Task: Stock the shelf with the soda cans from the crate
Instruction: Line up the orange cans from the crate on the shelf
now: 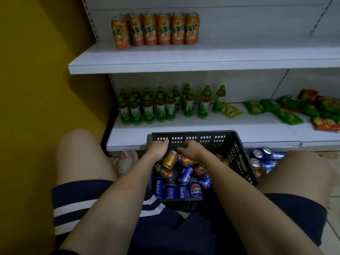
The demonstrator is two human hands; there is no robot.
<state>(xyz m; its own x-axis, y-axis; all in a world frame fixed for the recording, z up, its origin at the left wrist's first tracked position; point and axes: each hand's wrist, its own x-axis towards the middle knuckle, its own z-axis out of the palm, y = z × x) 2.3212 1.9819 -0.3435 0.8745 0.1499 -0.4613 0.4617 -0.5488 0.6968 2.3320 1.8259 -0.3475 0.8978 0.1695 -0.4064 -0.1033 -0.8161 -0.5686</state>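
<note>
A dark grey plastic crate (239, 155) sits between my knees, against the lower shelf's edge. It holds several blue Pepsi cans (196, 190) and orange soda cans (170, 160) lying jumbled. My left hand (159, 147) and my right hand (190, 150) both reach into the crate's far end, backs up and fingers curled downward. The orange can leans with its top between the two hands. Whether either hand grips a can is hidden beneath them. On the upper shelf (165, 61) a row of tall orange cans (156, 29) stands upright.
The lower shelf (202, 127) carries several green tea bottles (160, 107) on the left and loose snack packets (287, 111) on the right. More Pepsi cans (263, 159) lie on the floor right of the crate. A yellow wall (36, 70) stands at left.
</note>
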